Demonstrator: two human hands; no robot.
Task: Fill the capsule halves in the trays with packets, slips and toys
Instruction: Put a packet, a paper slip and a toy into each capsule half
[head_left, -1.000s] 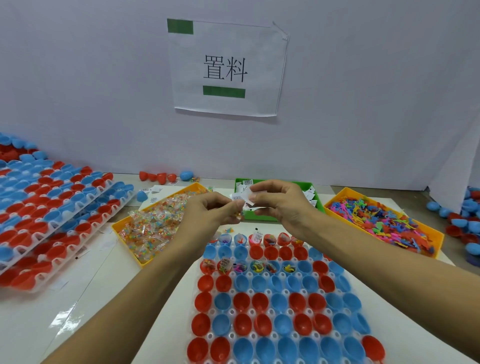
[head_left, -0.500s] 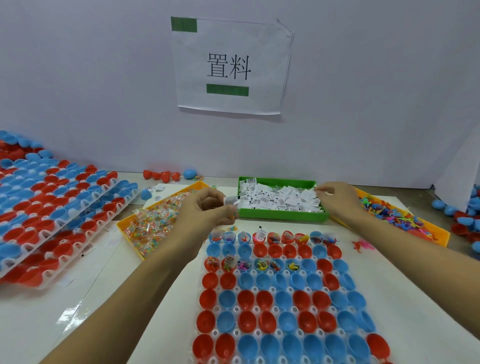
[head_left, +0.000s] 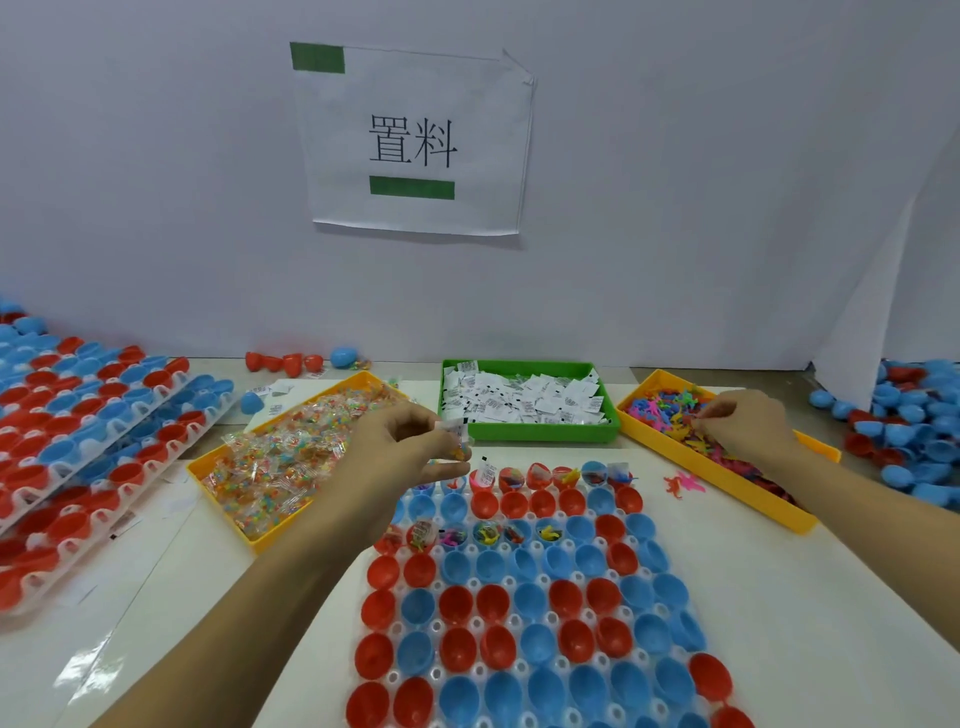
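Note:
A clear tray (head_left: 670, 597) of red and blue capsule halves lies in front of me; its far row and part of the third row hold items. My left hand (head_left: 410, 452) hovers over the tray's far left corner and pinches a white paper slip (head_left: 457, 430) and a small packet. My right hand (head_left: 748, 426) reaches into the right orange bin (head_left: 810, 525) of colourful plastic toys, fingers curled on the toys. A green bin (head_left: 530, 434) of white slips stands behind the tray. The left orange bin (head_left: 208, 470) holds clear bead packets.
Stacked trays of capsule halves (head_left: 78, 441) fill the left side. Loose red and blue halves (head_left: 914, 441) pile at the far right, and a few (head_left: 296, 361) lie by the back wall. A pink toy (head_left: 683, 484) lies on the table beside the tray.
My right hand left the slip by my left hand and travelled right, over the green bin, into the toy bin. My left hand kept the slip and sank toward the tray's far row.

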